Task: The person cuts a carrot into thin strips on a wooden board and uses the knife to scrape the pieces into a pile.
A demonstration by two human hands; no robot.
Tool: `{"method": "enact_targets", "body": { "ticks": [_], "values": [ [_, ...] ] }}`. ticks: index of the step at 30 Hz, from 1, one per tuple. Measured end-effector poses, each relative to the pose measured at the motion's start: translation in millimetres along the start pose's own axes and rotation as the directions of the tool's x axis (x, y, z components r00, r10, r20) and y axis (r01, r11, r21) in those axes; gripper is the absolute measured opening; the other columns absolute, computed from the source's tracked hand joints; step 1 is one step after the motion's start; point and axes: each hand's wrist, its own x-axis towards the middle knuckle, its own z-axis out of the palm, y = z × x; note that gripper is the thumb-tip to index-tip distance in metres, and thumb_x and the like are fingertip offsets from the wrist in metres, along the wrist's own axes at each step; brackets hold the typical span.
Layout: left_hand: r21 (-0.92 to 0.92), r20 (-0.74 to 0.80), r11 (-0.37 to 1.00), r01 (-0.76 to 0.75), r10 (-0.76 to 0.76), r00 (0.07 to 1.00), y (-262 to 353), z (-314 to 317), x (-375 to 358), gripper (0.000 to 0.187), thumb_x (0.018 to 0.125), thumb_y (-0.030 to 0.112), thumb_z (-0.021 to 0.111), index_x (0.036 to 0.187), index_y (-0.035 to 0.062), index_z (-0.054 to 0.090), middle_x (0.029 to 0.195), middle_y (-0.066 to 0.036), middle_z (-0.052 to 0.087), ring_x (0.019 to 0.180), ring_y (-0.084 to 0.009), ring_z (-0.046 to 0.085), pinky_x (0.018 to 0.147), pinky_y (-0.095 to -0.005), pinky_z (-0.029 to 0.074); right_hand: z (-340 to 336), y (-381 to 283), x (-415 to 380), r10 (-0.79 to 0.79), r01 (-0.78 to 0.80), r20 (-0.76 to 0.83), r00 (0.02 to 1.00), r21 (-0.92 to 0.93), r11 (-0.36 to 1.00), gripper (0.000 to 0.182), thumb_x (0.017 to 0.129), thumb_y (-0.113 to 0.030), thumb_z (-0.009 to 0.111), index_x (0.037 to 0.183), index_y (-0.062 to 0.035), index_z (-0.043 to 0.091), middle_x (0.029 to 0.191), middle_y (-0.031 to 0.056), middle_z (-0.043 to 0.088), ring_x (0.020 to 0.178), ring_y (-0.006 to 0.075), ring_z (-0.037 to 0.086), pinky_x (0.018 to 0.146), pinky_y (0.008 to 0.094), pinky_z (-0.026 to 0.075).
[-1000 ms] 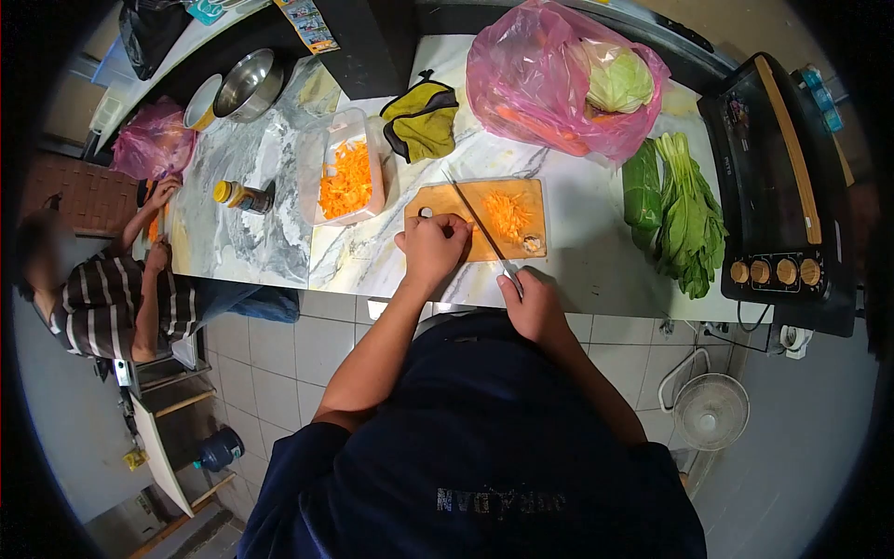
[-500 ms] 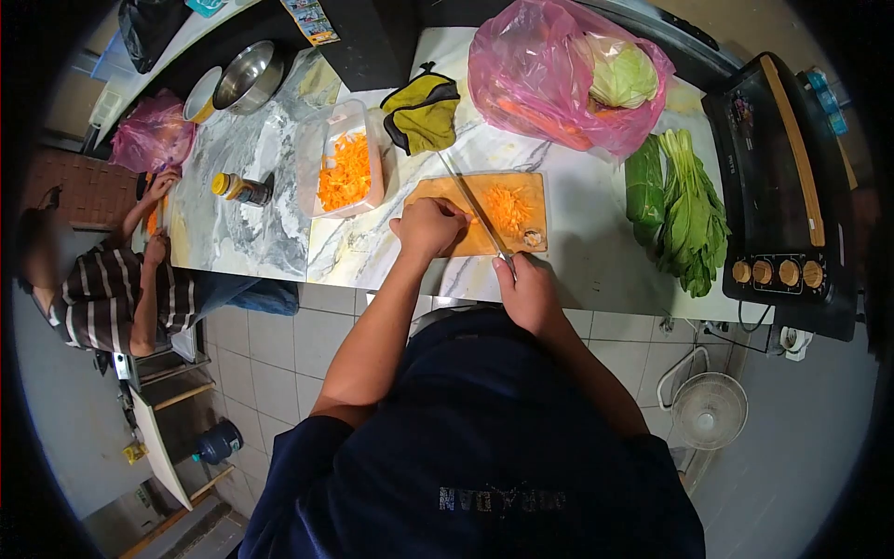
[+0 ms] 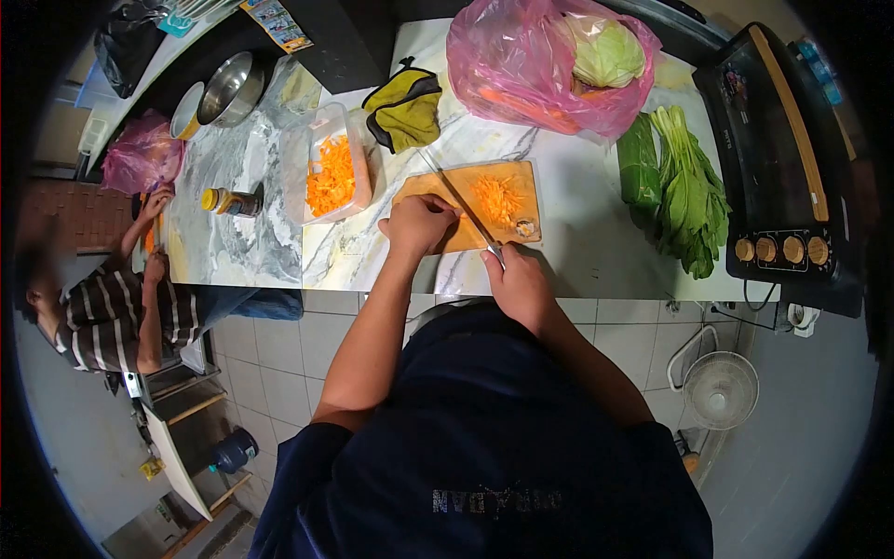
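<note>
My right hand [image 3: 521, 284] grips the handle of a long kitchen knife [image 3: 468, 207], its blade slanting away across the wooden cutting board [image 3: 461, 244]. Beside the blade, on the board's left half, my left hand [image 3: 421, 224] has its fingers curled down over a piece of carrot, mostly hidden under them. A pile of thin carrot shreds [image 3: 498, 199] lies right of the knife. Near the board's right corner sits a small round item [image 3: 525, 227] I cannot identify. To the left stands a clear plastic container [image 3: 293, 177] holding more shredded carrot [image 3: 331, 175].
Behind the board lie a yellow-green cloth [image 3: 406, 114] and a pink bag [image 3: 507, 79] with a cabbage [image 3: 607, 56]. Leafy greens [image 3: 689, 196] lie before a black oven [image 3: 778, 168] at right. Leftward are a yellow-lidded jar [image 3: 231, 202], a steel bowl [image 3: 231, 90] and a co-worker [image 3: 112, 307].
The view has shifted slightly, moving the counter a little leftward in the picture. Both hands stay at the board in nearly the same pose, the knife still beside my left fingers.
</note>
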Motion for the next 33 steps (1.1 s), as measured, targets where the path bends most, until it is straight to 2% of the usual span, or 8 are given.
{"method": "enact_targets", "body": {
  "ticks": [3, 5, 9, 11, 15, 29, 33],
  "values": [
    [0.029, -0.023, 1.000, 0.010, -0.009, 1.000, -2, 1, 1, 0.028, 0.071, 0.047, 0.075, 0.080, 0.0206, 0.077, 0.077, -0.005, 0.071, 0.077, -0.0236, 0.065, 0.078, -0.0461, 0.030, -1, -3, 0, -0.010, 0.010, 0.017, 1.000, -0.003, 1.000, 0.041, 0.098, -0.037, 0.047, 0.094, 0.0028, 0.056, 0.086, 0.0292, 0.063, 0.085, 0.0483, 0.058, 0.077, 0.0543, 0.045],
    [0.026, -0.040, 1.000, 0.007, -0.006, 0.999, -2, 3, 2, 0.029, 0.071, 0.048, 0.074, 0.080, 0.0207, 0.076, 0.076, -0.004, 0.071, 0.076, -0.0236, 0.065, 0.077, -0.0461, 0.030, -2, -3, 0, -0.061, 0.061, -0.023, 0.998, -0.020, 0.998, 0.042, 0.098, -0.036, 0.045, 0.093, 0.0044, 0.057, 0.081, 0.0284, 0.064, 0.081, 0.0467, 0.062, 0.075, 0.0549, 0.047],
    [0.018, -0.018, 1.000, -0.009, 0.009, 1.000, -4, 2, 4, 0.028, 0.070, 0.047, 0.074, 0.080, 0.0206, 0.077, 0.077, -0.005, 0.071, 0.077, -0.0239, 0.065, 0.078, -0.0471, 0.030, -4, -4, 0, -0.039, 0.039, 0.008, 0.999, -0.025, 0.999, 0.042, 0.098, -0.035, 0.046, 0.093, 0.0048, 0.056, 0.081, 0.0282, 0.064, 0.081, 0.0467, 0.062, 0.075, 0.0548, 0.048],
    [0.019, -0.007, 1.000, 0.005, -0.005, 1.000, -5, 3, 5, 0.028, 0.070, 0.047, 0.075, 0.080, 0.0205, 0.077, 0.076, -0.005, 0.071, 0.077, -0.0242, 0.065, 0.078, -0.0480, 0.031, -2, -3, 0, 0.001, -0.001, 0.018, 1.000, -0.009, 1.000, 0.041, 0.099, -0.037, 0.046, 0.093, 0.0021, 0.055, 0.086, 0.0286, 0.063, 0.085, 0.0480, 0.059, 0.077, 0.0545, 0.045],
    [0.020, -0.016, 1.000, -0.007, 0.007, 1.000, -5, 3, 6, 0.027, 0.070, 0.046, 0.075, 0.079, 0.0204, 0.077, 0.076, -0.005, 0.071, 0.077, -0.0247, 0.065, 0.078, -0.0486, 0.031, -1, -3, 1, -0.053, 0.053, 0.001, 0.999, -0.049, 0.997, 0.040, 0.098, -0.034, 0.046, 0.093, 0.0047, 0.057, 0.080, 0.0285, 0.064, 0.080, 0.0463, 0.062, 0.074, 0.0541, 0.048],
    [0.007, -0.035, 1.000, 0.020, -0.020, 0.999, -2, 2, 1, 0.024, 0.071, 0.042, 0.075, 0.078, 0.0196, 0.077, 0.076, -0.006, 0.072, 0.079, -0.0243, 0.066, 0.078, -0.0468, 0.031, 7, -2, 8, 0.010, -0.007, 0.050, 0.999, -0.061, 0.998, 0.035, 0.098, -0.029, 0.048, 0.095, 0.0049, 0.056, 0.082, 0.0279, 0.064, 0.080, 0.0467, 0.063, 0.074, 0.0537, 0.049],
    [0.011, -0.045, 1.000, 0.006, -0.006, 0.999, 1, 0, -3, 0.024, 0.070, 0.042, 0.076, 0.078, 0.0195, 0.077, 0.077, -0.006, 0.072, 0.079, -0.0249, 0.066, 0.078, -0.0468, 0.031, 6, -1, 6, -0.011, 0.011, 0.011, 1.000, -0.061, 0.998, 0.035, 0.098, -0.029, 0.048, 0.094, 0.0046, 0.056, 0.080, 0.0274, 0.065, 0.080, 0.0469, 0.063, 0.075, 0.0538, 0.049]
  ]
}}
